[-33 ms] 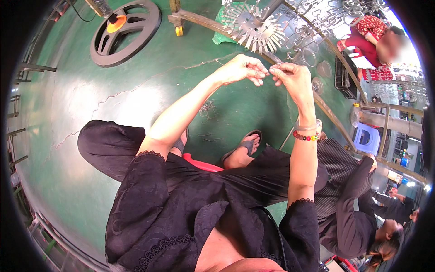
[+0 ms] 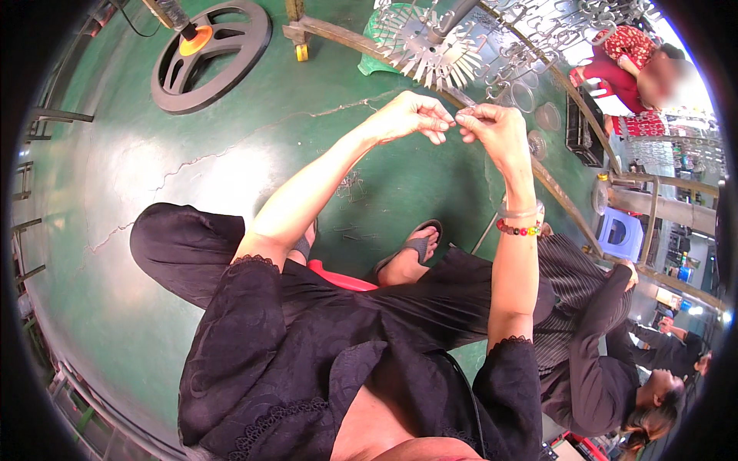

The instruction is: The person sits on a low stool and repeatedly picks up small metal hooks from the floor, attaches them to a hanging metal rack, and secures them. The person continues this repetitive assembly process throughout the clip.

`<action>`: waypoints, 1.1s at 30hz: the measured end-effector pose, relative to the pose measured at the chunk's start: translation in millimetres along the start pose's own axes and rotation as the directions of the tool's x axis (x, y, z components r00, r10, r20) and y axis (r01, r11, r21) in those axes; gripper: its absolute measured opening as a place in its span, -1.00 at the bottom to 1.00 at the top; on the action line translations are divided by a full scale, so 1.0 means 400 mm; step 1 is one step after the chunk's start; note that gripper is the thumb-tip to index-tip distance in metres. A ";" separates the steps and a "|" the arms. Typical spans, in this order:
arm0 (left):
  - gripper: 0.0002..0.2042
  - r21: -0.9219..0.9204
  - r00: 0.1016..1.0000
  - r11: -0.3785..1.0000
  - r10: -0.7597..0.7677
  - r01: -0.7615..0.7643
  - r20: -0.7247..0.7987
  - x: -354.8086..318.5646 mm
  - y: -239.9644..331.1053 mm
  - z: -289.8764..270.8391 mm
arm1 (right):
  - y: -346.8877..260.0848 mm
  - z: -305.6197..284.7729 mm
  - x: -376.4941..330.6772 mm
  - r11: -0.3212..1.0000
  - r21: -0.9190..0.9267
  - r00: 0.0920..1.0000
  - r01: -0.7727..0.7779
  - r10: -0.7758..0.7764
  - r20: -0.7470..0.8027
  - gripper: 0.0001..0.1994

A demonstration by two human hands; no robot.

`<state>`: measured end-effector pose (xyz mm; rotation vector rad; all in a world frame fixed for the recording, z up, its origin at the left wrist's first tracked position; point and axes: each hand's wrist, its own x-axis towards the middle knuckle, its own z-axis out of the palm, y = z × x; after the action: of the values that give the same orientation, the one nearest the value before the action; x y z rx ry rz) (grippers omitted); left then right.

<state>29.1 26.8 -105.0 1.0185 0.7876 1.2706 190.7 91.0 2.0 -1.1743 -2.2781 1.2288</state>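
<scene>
My left hand is raised in front of me, its thumb and fingers pinched together. Facing it, my right hand is pinched as well, and the fingertips of both nearly meet. Whatever sits between the fingers is too small to make out. Just beyond the hands is a round metal rack with many flat blades fanning out from a central post. To its right hang many shiny metal hooks. A beaded bracelet circles my right wrist.
A black spoked wheel-shaped base stands on the green floor at far left. A wooden frame runs along the right, near a blue-white plastic stool. People sit at right, one in black close beside me. Small wire bits lie on the floor.
</scene>
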 end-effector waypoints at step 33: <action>-0.80 -0.328 0.899 0.943 -0.198 0.065 -0.391 0.098 -0.027 -0.103 | 0.047 0.015 0.238 0.900 -0.424 0.975 0.104 -0.176 -0.135 -0.84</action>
<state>1.6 72.4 -127.7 0.4312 0.9312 1.4600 137.7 167.0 -27.5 -1.1663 -2.5104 0.5765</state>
